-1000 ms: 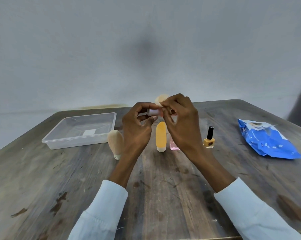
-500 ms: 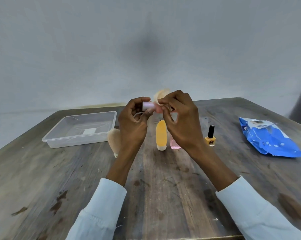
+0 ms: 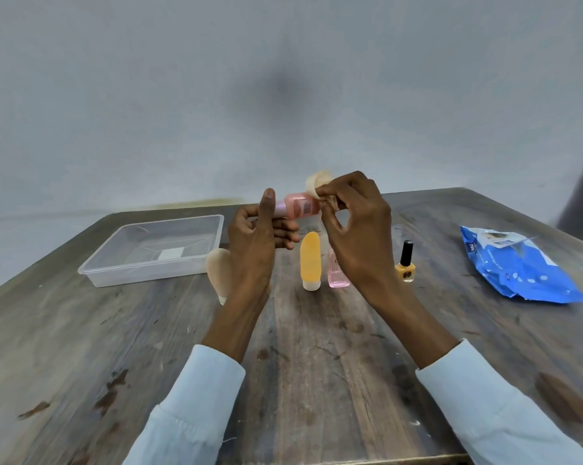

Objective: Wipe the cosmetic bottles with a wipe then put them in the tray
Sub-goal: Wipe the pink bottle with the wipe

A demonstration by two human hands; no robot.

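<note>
In the head view, the left hand [image 3: 255, 245] is holding the small pink bottle [image 3: 298, 205] lying sideways above the surface [image 3: 317, 347], its grip grasping the capped end between thumb and curled fingers, while the right hand [image 3: 357, 229] is pinching a bunched wipe [image 3: 318, 182] against the bottle's other end. Compared with a second ago, both hands are sitting higher and the left hand is turning outward, so more of the pink body and its label is now showing; this suggests the wiping is moving along the bottle and that the transfer is drawing near. The clear tray [image 3: 115, 273] is waiting to the left with no bottle in it. Below the hands, the beige tube [image 3: 218, 270], the orange tube [image 3: 310, 260], the pink flask [image 3: 337, 275] and the nail polish [image 3: 405, 265] are standing untouched, and the blue wipe pack [image 3: 515, 263] is lying well apart on the right.
</note>
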